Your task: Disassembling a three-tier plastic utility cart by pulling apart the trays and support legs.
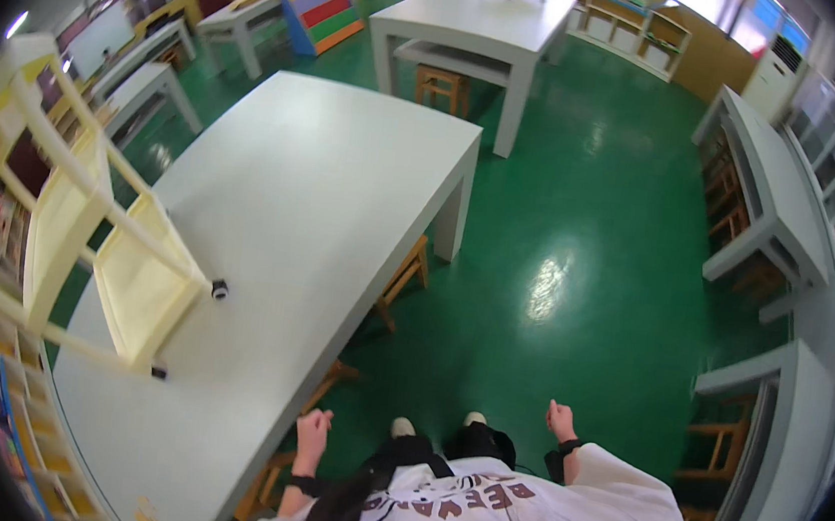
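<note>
My left hand [313, 435] hangs beside the right-hand edge of a long white table [284, 187], its fingers curled in with nothing visible in them. My right hand [560, 421] is held out over the green floor [573, 316], closed in a loose fist and holding nothing that I can see. Both wrists wear dark bands. On the table's left part stands a cream-coloured frame with shelves [139, 284] on small black casters; neither hand is near it. Wooden stools [402, 281] are partly hidden under the table, close to my left hand.
Another white table [481, 16] stands ahead, with a wooden stool [442, 90] beneath. Along the right wall run white desks [782, 185] with stools under them. A striped multicoloured rack [323, 12] and more tables [244, 23] are at the far left. Low shelves [625, 34] line the back.
</note>
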`<state>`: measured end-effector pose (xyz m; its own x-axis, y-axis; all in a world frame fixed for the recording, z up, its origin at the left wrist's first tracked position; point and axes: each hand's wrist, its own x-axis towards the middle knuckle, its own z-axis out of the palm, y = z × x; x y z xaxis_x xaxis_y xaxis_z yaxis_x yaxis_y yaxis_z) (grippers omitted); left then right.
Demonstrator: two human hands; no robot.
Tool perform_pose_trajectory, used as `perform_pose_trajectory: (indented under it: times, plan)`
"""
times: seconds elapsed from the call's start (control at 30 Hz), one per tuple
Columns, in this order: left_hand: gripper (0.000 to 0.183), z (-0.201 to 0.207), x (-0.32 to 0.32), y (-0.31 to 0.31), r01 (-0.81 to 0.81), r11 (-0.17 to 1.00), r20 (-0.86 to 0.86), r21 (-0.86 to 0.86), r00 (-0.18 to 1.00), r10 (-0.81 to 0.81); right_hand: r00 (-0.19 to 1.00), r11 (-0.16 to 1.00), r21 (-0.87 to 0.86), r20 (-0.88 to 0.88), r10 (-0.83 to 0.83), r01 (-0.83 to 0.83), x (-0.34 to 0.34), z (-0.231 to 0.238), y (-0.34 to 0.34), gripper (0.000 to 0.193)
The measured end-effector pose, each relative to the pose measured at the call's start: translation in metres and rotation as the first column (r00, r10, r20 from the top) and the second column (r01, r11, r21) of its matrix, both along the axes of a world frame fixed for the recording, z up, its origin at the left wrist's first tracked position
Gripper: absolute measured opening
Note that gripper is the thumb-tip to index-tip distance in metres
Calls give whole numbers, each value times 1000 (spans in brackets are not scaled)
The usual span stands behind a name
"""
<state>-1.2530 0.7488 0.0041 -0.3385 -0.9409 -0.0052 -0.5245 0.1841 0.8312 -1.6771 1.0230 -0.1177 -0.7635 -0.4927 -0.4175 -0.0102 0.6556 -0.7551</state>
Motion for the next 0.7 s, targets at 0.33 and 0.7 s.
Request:
perform_pose_trajectory:
  times: [0.33,0.7]
  plan:
    - [21,54,27,47,-416,908,-90,39,904,418,734,708,-193,-153,662,-679,31,56,-189,43]
    - [23,76,122,69,-504,858,113,-104,851,513,320,98,-511,-366,874,-854,217,179,-328,32]
